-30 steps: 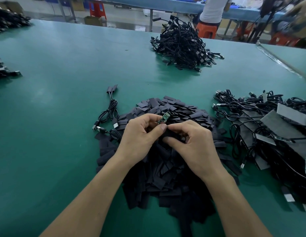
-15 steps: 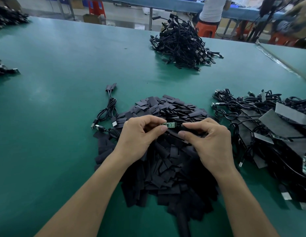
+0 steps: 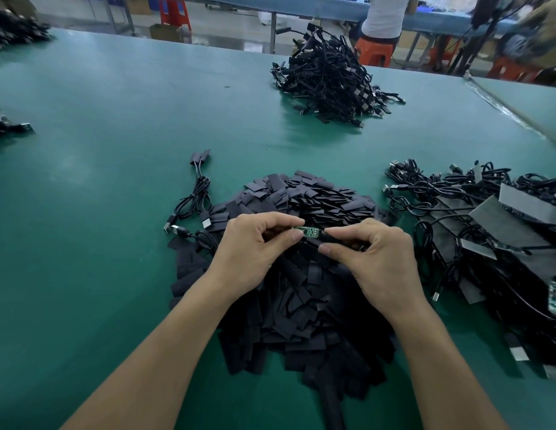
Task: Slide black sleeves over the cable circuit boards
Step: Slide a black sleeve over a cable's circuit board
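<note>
A small green circuit board (image 3: 307, 231) lies level between my two hands, above a big heap of flat black sleeves (image 3: 301, 293). My left hand (image 3: 255, 249) pinches the board's left end between thumb and forefinger. My right hand (image 3: 373, 256) pinches a black sleeve (image 3: 331, 238) at the board's right end, where the cable joins; most of that sleeve is hidden by my fingers. The middle of the board is bare.
Two sleeved cables (image 3: 194, 200) lie left of the heap. A tangle of cables with bare boards and grey pads (image 3: 487, 231) fills the right side. Another cable pile (image 3: 329, 82) sits far back on the green table (image 3: 115, 181). A person sits behind it.
The board has turned from pointing up and away to lying level. My right hand has shifted right, and the hands are a little further apart.
</note>
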Tool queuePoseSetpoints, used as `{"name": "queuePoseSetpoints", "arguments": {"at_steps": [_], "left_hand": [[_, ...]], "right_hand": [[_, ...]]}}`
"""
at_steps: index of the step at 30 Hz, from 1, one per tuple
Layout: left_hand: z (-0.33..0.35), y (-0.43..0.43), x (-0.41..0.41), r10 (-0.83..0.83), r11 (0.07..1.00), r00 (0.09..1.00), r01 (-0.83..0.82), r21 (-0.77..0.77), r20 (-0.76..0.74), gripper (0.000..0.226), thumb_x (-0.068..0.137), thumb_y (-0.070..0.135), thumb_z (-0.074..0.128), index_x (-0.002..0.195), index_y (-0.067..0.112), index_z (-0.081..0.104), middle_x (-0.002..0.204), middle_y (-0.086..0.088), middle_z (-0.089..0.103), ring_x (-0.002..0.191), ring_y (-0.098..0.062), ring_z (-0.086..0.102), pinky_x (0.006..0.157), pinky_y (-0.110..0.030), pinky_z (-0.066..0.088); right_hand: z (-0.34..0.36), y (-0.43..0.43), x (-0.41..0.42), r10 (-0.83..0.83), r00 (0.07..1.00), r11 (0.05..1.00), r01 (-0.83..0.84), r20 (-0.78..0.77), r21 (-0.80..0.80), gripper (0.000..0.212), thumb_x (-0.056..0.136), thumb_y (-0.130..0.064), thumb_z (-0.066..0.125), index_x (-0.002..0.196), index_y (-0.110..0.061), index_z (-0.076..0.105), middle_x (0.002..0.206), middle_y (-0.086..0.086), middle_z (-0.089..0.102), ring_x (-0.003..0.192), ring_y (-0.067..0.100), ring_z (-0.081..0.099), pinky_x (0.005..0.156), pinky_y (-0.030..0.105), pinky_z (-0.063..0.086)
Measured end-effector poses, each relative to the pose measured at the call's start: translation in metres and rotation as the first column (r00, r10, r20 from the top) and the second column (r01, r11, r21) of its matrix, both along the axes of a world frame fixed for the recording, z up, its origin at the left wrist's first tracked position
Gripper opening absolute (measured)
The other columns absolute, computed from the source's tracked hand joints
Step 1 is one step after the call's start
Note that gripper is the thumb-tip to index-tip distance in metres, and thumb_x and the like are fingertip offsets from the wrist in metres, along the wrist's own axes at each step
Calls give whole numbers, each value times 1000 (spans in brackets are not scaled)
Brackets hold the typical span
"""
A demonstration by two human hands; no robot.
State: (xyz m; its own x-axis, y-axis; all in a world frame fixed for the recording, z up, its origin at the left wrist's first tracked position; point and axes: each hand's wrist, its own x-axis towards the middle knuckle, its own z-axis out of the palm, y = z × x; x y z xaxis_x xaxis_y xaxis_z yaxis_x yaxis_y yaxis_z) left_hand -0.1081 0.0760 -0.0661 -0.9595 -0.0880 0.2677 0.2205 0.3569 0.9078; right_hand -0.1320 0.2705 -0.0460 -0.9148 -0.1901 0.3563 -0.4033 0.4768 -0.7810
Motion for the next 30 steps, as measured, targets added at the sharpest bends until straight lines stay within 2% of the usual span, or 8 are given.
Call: {"name": "queuePoseSetpoints", "arguments": {"at_steps": [5,10,15,19,21,25,27,30], "left_hand": [[-1,0,-1,0,998,1000,0,-57,1,17,88,18,76,103,27,79,82,18,75,76,5,67,73,-9,48],[1,1,0,7,997,1000,-6,-72,2,18,87,17,76,103,25,79,82,20,73,75,9,66,72,-7,45],[0,2,0,-3,996,1000,4,-90,13,18,88,18,75,105,25,78,84,21,73,77,9,66,73,-7,46],[-1,0,-2,0,997,1000,1,-83,9,19,89,18,74,106,26,77,89,19,74,82,7,68,77,-10,49],[-1,-1,-2,9,996,1000,-8,-84,12,18,90,19,74,106,26,77,89,19,74,83,7,68,78,-11,50],[-1,-2,-3,20,998,1000,-19,-57,16,16,91,20,73,105,26,77,89,16,76,85,3,70,80,-16,53],[-1,-3,-3,11,999,1000,-10,-34,28,15,91,20,73,104,28,77,88,15,76,84,1,70,79,-17,54],[-2,-2,-3,-15,1000,999,16,-24,45,15,90,20,74,100,31,77,86,14,76,82,-3,71,78,-19,55]], "right_hand": [[0,1,0,-15,1000,1000,15,10,-7,40,64,-16,91,100,-23,78,84,-15,70,77,-7,64,72,4,45],[2,3,0,0,1000,998,1,-16,57,28,65,-17,91,88,-26,78,82,-12,70,78,-1,64,71,5,43],[2,2,0,6,999,989,0,-39,146,26,67,-16,90,90,-21,80,78,-10,65,75,5,62,72,15,46],[5,-1,2,44,998,976,-32,-51,217,30,69,-20,89,96,-19,79,83,-8,66,84,11,63,79,27,52],[7,-1,2,54,997,975,-41,-57,219,30,69,-22,89,97,-21,79,85,-10,67,85,8,63,80,24,52],[7,0,2,43,998,992,-37,-55,120,32,70,-22,88,101,-22,78,90,-14,70,87,-3,64,78,6,45],[7,-1,2,45,996,992,-35,-80,121,32,72,-20,87,103,-20,78,92,-13,71,89,-3,65,81,5,44],[6,-1,2,45,995,989,-31,-94,145,30,72,-16,87,100,-18,79,88,-10,70,86,1,65,80,11,47]]}}
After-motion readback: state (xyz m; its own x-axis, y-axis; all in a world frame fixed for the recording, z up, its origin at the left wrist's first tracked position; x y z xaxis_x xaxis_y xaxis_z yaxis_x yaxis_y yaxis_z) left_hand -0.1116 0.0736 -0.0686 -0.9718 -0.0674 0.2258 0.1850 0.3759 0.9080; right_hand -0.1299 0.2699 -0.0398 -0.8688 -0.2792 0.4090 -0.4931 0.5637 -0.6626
